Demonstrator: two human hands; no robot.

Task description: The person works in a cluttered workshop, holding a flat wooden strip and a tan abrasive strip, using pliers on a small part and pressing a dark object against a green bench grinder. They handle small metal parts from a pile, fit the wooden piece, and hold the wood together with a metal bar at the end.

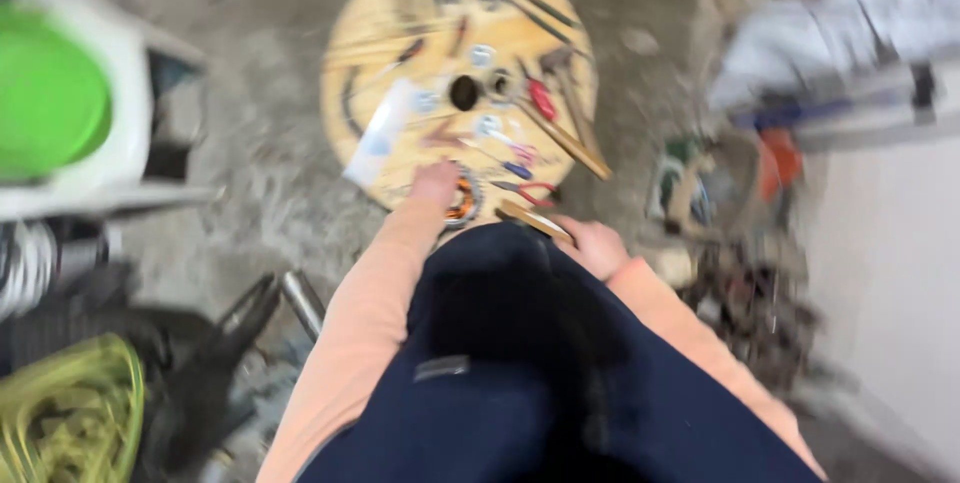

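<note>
Blurry view: our left hand [436,183] rests on an orange coil [461,199] at the near edge of the round counter [360,53]; we cannot tell its fingers' state. Our right hand [597,247] grips a wooden stick [535,222] beside red pliers [538,191].

Tools [530,93] lie on a round board [365,53] on the floor [270,173] — chair [120,133] left, clutter [740,193] right.

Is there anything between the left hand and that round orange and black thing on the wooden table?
Nothing visible does. The left hand lies right at the round orange and black thing, near the front edge of the round wooden table. The picture is too blurred to tell whether the fingers touch it.
</note>
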